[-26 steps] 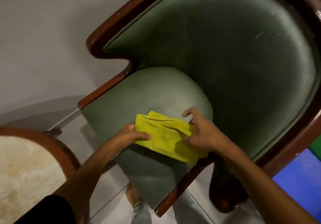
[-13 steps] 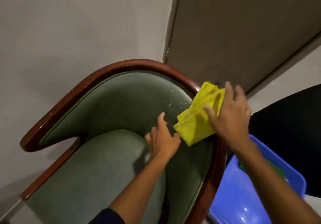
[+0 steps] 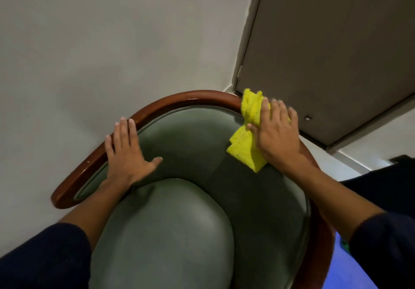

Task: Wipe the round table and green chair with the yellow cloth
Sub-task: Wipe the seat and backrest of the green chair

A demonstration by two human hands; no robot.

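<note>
The green chair (image 3: 184, 232) fills the lower middle, with a padded seat, a curved green backrest and a glossy brown wooden rim (image 3: 179, 100). My right hand (image 3: 277, 134) presses the yellow cloth (image 3: 246, 145) flat against the right part of the rim and backrest, and the cloth drapes over the wood. My left hand (image 3: 126, 151) lies flat with fingers spread on the left side of the backrest, fingertips on the rim, holding nothing. The round table is out of view.
A plain grey wall (image 3: 101, 41) stands right behind the chair. A closed door (image 3: 325, 53) is at the upper right, close behind the cloth. Something blue (image 3: 350, 273) sits low at the right of the chair.
The cloth went from the seat's front edge up to the chair's right rim. My left hand let go of it and moved left onto the backrest's left side. The view tilted up.
</note>
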